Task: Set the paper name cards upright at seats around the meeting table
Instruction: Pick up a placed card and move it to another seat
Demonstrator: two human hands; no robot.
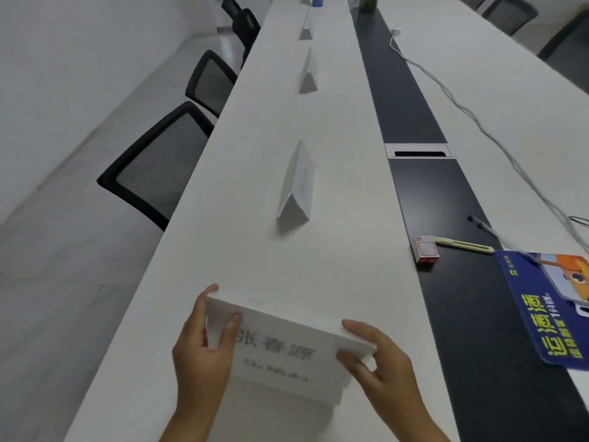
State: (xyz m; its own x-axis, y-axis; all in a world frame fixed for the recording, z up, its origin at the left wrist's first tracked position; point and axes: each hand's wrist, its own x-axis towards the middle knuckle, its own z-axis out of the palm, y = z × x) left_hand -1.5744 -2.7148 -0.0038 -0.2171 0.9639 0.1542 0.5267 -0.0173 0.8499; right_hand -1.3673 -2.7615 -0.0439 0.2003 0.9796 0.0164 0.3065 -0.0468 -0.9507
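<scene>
A folded white paper name card [280,349] with dark printed characters sits near the front of the long white meeting table [242,161]. My left hand [204,342] grips its left end and my right hand [376,358] pinches its right end. Farther along the table three white tent-shaped name cards stand upright in a row: the nearest [296,186], a second [309,74] and a third [306,30] far back.
Black mesh chairs [159,167] line the table's left side. A dark strip [411,106] with a cable slot runs down the middle. A small red box [425,248], a cream cutter [462,244], a pen, a blue pad [548,301] and a white cable [471,122] lie at the right.
</scene>
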